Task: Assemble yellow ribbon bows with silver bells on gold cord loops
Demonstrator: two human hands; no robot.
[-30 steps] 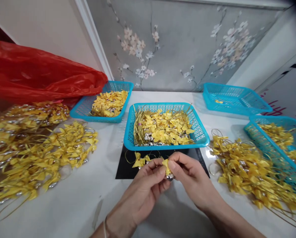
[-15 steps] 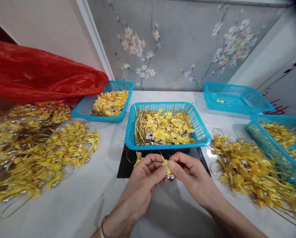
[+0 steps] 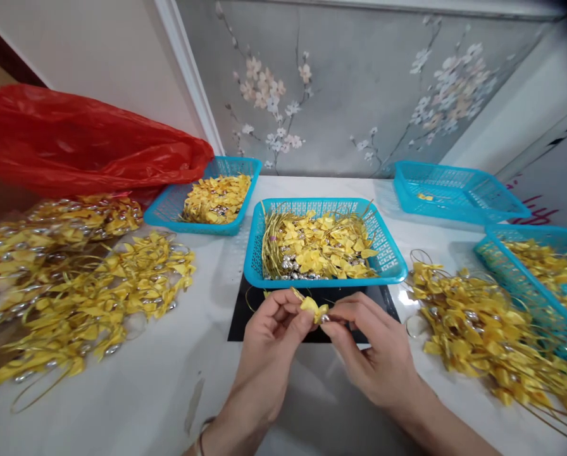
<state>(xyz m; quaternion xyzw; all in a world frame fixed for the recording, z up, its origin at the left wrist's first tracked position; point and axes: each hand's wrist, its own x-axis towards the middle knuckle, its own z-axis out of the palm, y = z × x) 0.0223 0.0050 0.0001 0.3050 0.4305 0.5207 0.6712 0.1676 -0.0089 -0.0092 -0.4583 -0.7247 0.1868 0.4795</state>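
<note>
A small yellow ribbon bow [image 3: 314, 310] with a shiny silver bead or bell at its end is held up in front of me. My left hand [image 3: 276, 335] pinches the bow between thumb and fingers. From the other side, the thumb and forefinger of my right hand [image 3: 371, 342] close on the silver end. Just beyond my hands stands a blue plastic basket [image 3: 328, 282] filled with similar yellow bows [image 3: 312, 250], gold cords and silver pieces. A flat black panel [image 3: 240, 323] lies beneath my hands, and a loose gold cord is partly hidden behind my left fingers.
Heaped bows [image 3: 117, 291] cover the left, near a red plastic bag [image 3: 98, 145] and a back-left basket [image 3: 251, 183]. On the right lies another pile of bows [image 3: 483, 329] beside a right-hand basket [image 3: 516, 278]. A back-right basket [image 3: 464, 212] holds a few bits.
The bow has turned from upright to sideways, its silver end now pointing right. My right hand has shifted from the bow's middle to that end. The view has moved slightly.
</note>
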